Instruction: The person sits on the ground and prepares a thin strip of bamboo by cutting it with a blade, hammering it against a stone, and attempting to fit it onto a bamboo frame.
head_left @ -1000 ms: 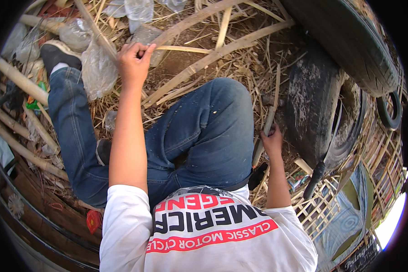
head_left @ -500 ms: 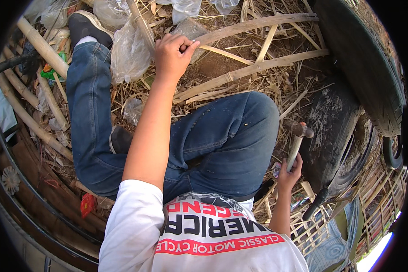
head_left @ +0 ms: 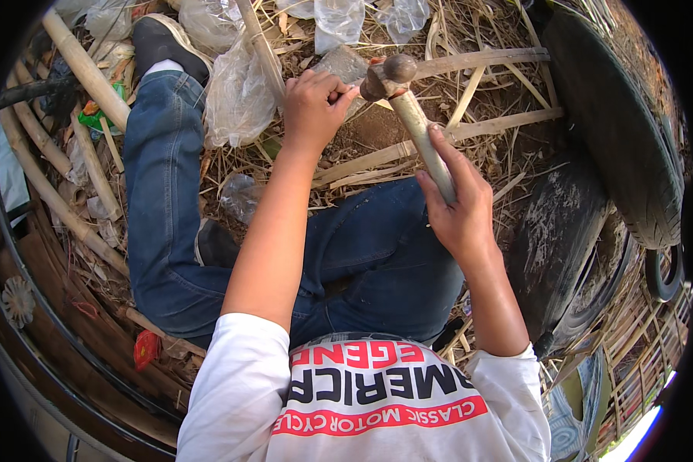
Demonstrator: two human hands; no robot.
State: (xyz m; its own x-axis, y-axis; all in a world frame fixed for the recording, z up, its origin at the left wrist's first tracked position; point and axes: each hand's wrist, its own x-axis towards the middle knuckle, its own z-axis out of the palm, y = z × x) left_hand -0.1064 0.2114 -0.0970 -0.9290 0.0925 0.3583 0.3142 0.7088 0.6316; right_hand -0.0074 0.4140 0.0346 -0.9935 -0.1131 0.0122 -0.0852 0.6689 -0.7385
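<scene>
My left hand (head_left: 316, 108) is closed in a pinch at the near end of a bamboo strip (head_left: 477, 59), above a grey stone block (head_left: 340, 65). The fingers and the hammer hide the strip's tip. My right hand (head_left: 462, 192) is wrapped round the handle of a hammer (head_left: 425, 142). Its brown, rounded metal head is raised just right of my left fingertips, and the pale handle slants down to my palm. My bent leg in blue jeans (head_left: 369, 254) lies under both forearms.
Old black tyres (head_left: 616, 131) stand at the right, beside a woven bamboo lattice (head_left: 631, 369). Clear plastic bags (head_left: 242, 96) lie past my left arm. Bamboo poles (head_left: 85, 69) and a red wrapper (head_left: 146, 348) are at the left. Another bamboo strip (head_left: 508, 123) crosses the straw-covered ground.
My right hand has swung the hammer up and leftward from beside my knee to near my left fingers. The left hand keeps its pinch on the strip; the whole view has shifted slightly.
</scene>
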